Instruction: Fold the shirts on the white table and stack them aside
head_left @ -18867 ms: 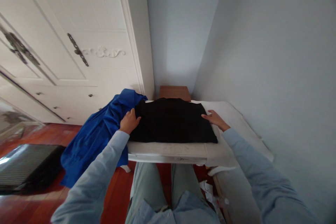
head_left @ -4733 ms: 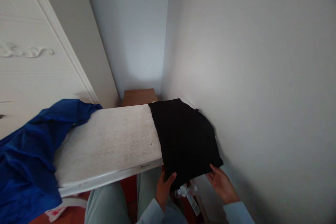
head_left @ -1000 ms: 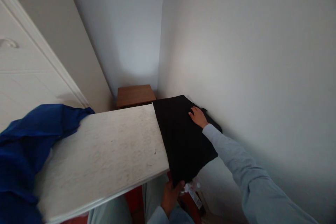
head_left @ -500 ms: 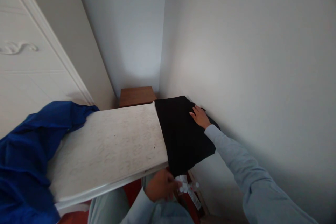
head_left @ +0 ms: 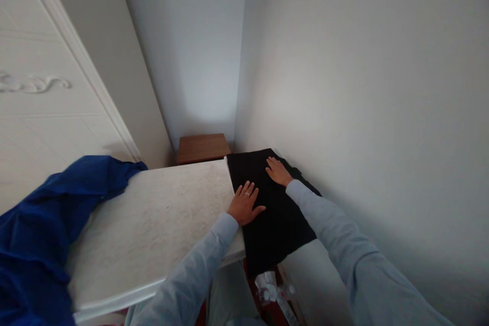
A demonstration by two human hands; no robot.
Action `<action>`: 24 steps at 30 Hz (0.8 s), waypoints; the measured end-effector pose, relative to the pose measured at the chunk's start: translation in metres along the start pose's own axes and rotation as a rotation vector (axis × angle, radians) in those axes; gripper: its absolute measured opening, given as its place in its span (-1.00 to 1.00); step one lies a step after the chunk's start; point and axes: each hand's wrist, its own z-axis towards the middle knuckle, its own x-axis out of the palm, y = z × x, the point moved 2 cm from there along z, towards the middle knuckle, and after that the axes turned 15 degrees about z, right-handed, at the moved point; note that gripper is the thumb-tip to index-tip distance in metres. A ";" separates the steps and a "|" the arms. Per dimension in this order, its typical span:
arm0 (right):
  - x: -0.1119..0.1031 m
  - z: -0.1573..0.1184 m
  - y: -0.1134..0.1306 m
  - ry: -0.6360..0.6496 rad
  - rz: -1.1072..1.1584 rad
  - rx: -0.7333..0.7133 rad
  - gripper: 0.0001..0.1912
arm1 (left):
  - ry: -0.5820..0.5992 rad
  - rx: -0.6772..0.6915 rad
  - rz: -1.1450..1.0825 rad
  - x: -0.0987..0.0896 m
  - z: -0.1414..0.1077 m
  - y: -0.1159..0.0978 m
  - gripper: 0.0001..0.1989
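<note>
"Pale walls [head_left: 362,86] are meeting in a corner beyond a white table [head_left: 153,224], a brown wooden top [head_left: 202,147] is peeking past its far edge, and a white cabinet [head_left: 38,137] is standing to the left. Where is the black cloth [head_left: 278,229] lying?"

"It is covering the table's right end, running alongside the wall; whether it is touching the wall, I cannot tell. Blue fabric [head_left: 49,219] is draping over the opposite end, well apart."

"What could be going wrong from here?"

"Its near end seems to be overhanging the front edge, above some white and clear clutter [head_left: 269,288]. If the left hand [head_left: 245,205] or the right hand [head_left: 278,172] were dragging toward that edge, I judge the loose weight could be pulling the cloth off. Pressing unevenly could be creasing it, and pushing too far toward the wall could be crumpling its far side."

"How are those two posing?"

"Left is lying palm down across the cloth's left edge, fingers fanning wide, thumb sticking out rightward, a ring [head_left: 247,194] showing. Right is resting farther off, nearer the wall, palm down, its fingers spreading less."

"Are they gripping anything?"

"Neither is pinching cloth, as far as I am seeing; both are lying flat on top. Light blue sleeves [head_left: 225,226] are slanting inward from below, the right one from the lower right corner."
</note>
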 end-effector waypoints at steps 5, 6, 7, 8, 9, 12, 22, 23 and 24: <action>0.041 0.052 0.034 0.133 0.016 -0.098 -0.32 | 0.022 -0.028 0.049 0.012 -0.006 -0.001 -0.22; 0.048 0.059 0.037 0.156 0.017 -0.097 -0.30 | 0.005 -0.031 0.050 0.013 -0.007 -0.001 -0.23; 0.055 0.066 0.039 0.172 0.017 -0.094 -0.30 | -0.012 -0.033 0.049 0.015 -0.008 -0.001 -0.23; 0.060 0.072 0.040 0.181 0.017 -0.089 -0.29 | -0.025 -0.036 0.048 0.016 -0.009 -0.001 -0.24; 0.063 0.077 0.040 0.187 0.017 -0.083 -0.28 | -0.033 -0.037 0.044 0.017 -0.009 -0.001 -0.25; 0.065 0.089 0.036 0.196 0.018 -0.072 -0.28 | -0.041 -0.043 0.028 0.017 -0.010 -0.001 -0.25; 0.052 0.099 0.034 0.164 0.027 -0.093 -0.25 | -0.046 -0.068 -0.032 0.015 -0.009 -0.001 -0.28; 0.055 0.099 0.042 0.170 0.032 -0.127 -0.26 | -0.048 -0.074 -0.039 0.014 -0.009 -0.001 -0.30; 0.059 0.098 0.050 0.182 0.037 -0.166 -0.27 | -0.050 -0.080 -0.046 0.014 -0.009 -0.001 -0.32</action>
